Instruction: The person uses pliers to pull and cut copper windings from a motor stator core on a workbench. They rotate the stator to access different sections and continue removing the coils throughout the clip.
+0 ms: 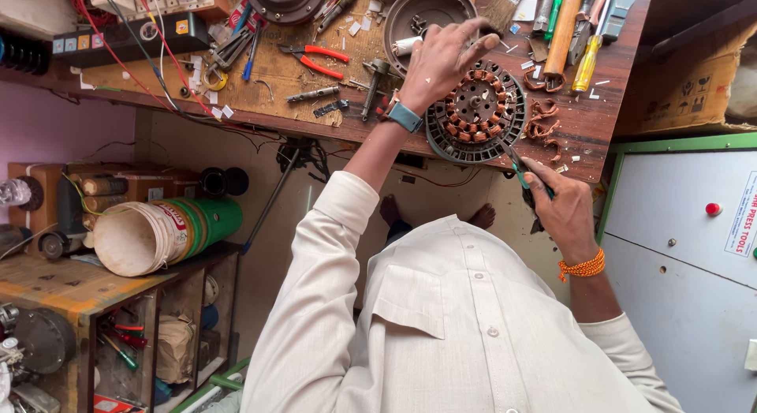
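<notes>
A round motor stator (476, 113) with copper windings lies on the wooden workbench (591, 129) near its front edge. My left hand (443, 59) rests on the stator's far rim, fingers spread over it, with a teal watch on the wrist. My right hand (561, 209) grips a green-handled cutting tool (520, 170) whose tip points into the windings at the stator's near right edge. Loose curls of cut copper wire (542, 121) lie to the right of the stator.
Red-handled pliers (317, 59), a metal bowl-shaped housing (426, 11), screwdrivers, a wooden-handled hammer (564, 30) and a brush crowd the bench. A power strip (126, 41) with red wires sits far left. A tipped bucket (162, 233) lies on a low shelf; a white cabinet (686, 224) stands right.
</notes>
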The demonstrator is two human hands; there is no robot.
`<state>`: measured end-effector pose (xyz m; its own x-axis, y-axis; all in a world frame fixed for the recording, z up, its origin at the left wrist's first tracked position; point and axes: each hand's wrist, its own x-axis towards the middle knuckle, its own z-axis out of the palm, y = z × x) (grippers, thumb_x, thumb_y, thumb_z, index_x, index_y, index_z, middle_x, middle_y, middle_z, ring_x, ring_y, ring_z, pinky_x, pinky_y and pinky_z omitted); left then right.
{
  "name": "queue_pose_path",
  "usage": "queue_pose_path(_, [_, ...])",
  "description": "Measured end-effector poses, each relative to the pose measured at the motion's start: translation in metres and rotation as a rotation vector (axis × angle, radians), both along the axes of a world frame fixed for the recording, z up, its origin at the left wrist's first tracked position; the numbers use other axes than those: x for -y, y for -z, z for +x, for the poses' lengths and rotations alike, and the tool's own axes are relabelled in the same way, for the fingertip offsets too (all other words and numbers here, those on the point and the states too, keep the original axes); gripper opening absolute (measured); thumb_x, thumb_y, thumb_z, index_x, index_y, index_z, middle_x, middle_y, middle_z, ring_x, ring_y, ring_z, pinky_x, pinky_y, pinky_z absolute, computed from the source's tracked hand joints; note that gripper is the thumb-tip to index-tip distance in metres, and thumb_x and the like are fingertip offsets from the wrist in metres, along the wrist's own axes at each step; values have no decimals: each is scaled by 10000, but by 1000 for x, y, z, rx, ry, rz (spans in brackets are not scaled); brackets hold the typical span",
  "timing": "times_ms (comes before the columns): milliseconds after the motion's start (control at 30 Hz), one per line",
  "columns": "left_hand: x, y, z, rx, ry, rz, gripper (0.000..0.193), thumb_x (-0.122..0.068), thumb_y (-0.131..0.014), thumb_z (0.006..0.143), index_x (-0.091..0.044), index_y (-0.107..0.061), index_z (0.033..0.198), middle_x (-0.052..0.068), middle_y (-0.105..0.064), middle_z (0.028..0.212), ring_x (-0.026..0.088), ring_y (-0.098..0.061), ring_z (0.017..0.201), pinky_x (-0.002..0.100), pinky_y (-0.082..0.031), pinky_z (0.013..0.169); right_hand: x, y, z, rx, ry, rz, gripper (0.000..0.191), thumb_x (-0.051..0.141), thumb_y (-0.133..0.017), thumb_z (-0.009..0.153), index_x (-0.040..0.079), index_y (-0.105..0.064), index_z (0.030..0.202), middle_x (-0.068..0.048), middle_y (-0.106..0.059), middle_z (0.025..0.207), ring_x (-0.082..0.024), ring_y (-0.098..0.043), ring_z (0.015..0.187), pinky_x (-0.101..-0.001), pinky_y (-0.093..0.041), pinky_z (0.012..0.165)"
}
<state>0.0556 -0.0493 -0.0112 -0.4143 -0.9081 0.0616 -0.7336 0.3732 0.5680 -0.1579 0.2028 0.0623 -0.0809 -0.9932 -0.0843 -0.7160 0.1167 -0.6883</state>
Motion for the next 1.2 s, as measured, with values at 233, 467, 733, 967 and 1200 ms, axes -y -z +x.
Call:
queue_pose_path(233, [-9,35,-9,-376,6,195,625,-674,-525,933,-143,-764,1160,100,-816,972,258,-798,905,413,-604,824,5,-8,11,59,0,-108,317,189,-679,1039,102,-717,1342,-220,-733,981,-198,-707,786,-341,-526,701])
queue_pose_path(467, [-9,36,-18,-290,9,209,687,-714,-496,898,-125,-783,1105,107,-811,963,289,-783,904,416,-591,808,8,-26,5,-184,-10,80,293,201,-716,1022,140,-759,1305,-249,-665,767,-220,-576,568,-371,-471,603])
queue_pose_path(733, [-22,32,-16,-301,-4,209,613,-664,-369,979,-218,-788,1002,92,-798,880,337,-747,854,481,-558,784,-3,46,-1,297,72,-88,297,195,-693,1093,101,-721,1373,-121,-678,808,-106,-555,681,-317,-422,614])
queue_pose_path(967, [-20,32,-19,-244,-45,150,586,-608,-337,1017,-190,-733,1125,115,-762,888,401,-682,858,521,-528,763,-1,10,-11,-33,-10,-38,261,177,-695,1077,91,-751,1316,-128,-740,942,-84,-622,725,-274,-472,665])
queue_pose_path(1200, [-14,69,-36,-256,-12,-7,557,-565,-355,1032,-175,-728,1169,102,-766,936,384,-683,810,504,-545,725,-2,69,-13,283,63,-141,335,231,-665,1100,13,-710,1349,-111,-719,875,-62,-571,655,-268,-401,543])
